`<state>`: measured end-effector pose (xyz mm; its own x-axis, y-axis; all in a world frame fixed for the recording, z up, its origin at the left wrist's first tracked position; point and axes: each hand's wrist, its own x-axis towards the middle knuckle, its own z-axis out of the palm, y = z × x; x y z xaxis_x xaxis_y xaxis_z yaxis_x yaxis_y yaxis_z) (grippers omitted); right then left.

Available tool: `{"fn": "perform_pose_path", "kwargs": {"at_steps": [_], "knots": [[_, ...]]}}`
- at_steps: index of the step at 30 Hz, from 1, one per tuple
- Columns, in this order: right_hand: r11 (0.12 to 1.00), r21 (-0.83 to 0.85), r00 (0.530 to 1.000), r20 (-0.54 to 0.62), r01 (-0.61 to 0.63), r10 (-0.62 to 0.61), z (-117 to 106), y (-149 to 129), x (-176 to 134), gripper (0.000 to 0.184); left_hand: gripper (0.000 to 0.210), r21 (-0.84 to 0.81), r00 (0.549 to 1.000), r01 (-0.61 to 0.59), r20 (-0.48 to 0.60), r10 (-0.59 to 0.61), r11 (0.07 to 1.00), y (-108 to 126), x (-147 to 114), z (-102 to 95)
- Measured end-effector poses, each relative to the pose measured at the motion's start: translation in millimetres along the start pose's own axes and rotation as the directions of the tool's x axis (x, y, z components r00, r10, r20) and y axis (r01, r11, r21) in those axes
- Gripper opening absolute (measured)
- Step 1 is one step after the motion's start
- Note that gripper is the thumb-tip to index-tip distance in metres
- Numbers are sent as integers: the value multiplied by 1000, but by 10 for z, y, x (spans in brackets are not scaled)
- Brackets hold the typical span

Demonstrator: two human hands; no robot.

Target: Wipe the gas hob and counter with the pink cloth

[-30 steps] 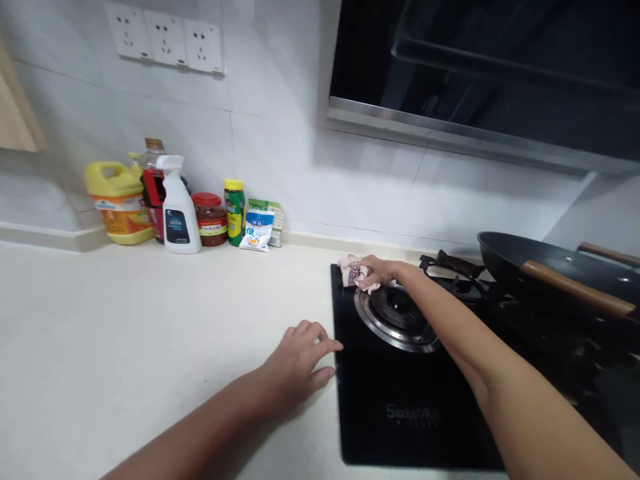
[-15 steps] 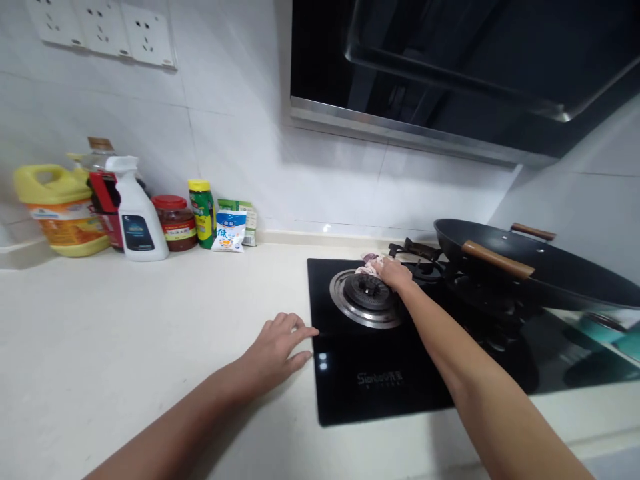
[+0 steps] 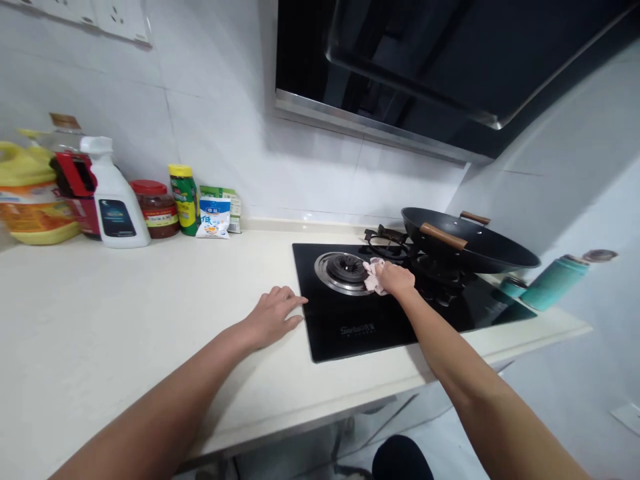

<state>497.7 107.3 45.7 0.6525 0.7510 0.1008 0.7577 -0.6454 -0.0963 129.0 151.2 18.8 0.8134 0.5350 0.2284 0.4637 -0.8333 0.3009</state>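
Observation:
My right hand [image 3: 397,277] is closed on a crumpled pale pink cloth [image 3: 374,276], pressed against the right side of the left burner's metal ring [image 3: 334,283]. The burner's dark round head [image 3: 346,267] sits bare in the middle of that ring. Under both lies the black glass gas stove [image 3: 330,337]. Resting on the pale countertop [image 3: 125,320], my left hand [image 3: 274,313] has its fingers spread, thumb and forefinger at the stove's left edge. It holds nothing.
A wok [image 3: 475,243] with wooden handles stands over the right burner, a pan support [image 3: 387,241] behind. Teal containers [image 3: 555,283] are at the far right. Along the wall stand a spray bottle [image 3: 117,200], jar [image 3: 156,210] and salt packet [image 3: 214,219]. The range hood [image 3: 400,67] hangs above.
My right hand has moved the cloth from the back of the left burner round to its right side. The left hand stays by the stove's edge. The camera view has shifted.

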Motion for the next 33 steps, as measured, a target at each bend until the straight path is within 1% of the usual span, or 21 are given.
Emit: {"fn": "perform_pose_path", "kwargs": {"at_steps": [3,8,11,14,16,18,21,24,26,28,30,33], "knots": [[1000,2,999,-24,27,-27,-27,-19,-315,58,42,2,1000,-6,-3,6,1000,3,-10,-10],[997,27,995,-64,76,-75,-68,-123,-819,56,44,-1,1000,24,14,-24,1000,3,-18,-40],[989,49,988,-82,137,-133,-78,-226,-1106,57,43,-16,999,43,0,-43,999,9,-12,-37],[973,71,973,-93,219,-213,-91,-364,-1394,55,44,23,997,68,-23,-68,997,77,-8,-53],[953,87,954,-105,292,-282,-104,-465,-1593,54,47,49,996,92,8,-92,995,176,-31,-100],[919,103,922,-120,380,-368,-122,-552,-1789,55,50,58,990,116,74,-120,992,307,-102,-172],[857,136,867,-126,497,-482,-158,-611,-2036,56,52,48,979,143,142,-149,989,526,-330,-269],[815,173,833,-117,553,-541,-200,-543,-2190,54,52,21,981,149,124,-151,989,732,-655,-287],[798,194,821,-102,570,-562,-211,-434,-2250,51,52,17,985,143,94,-144,990,856,-852,-251],[785,211,811,-99,583,-576,-196,-298,-2293,50,53,17,988,145,51,-146,989,968,-973,-185],[777,226,808,-112,587,-578,-155,-153,-2334,49,54,-9,988,151,-8,-151,988,1079,-998,-87],[787,249,825,-140,565,-548,-77,43,-2395,50,53,-67,988,120,-90,-125,991,1266,-906,131]]}}
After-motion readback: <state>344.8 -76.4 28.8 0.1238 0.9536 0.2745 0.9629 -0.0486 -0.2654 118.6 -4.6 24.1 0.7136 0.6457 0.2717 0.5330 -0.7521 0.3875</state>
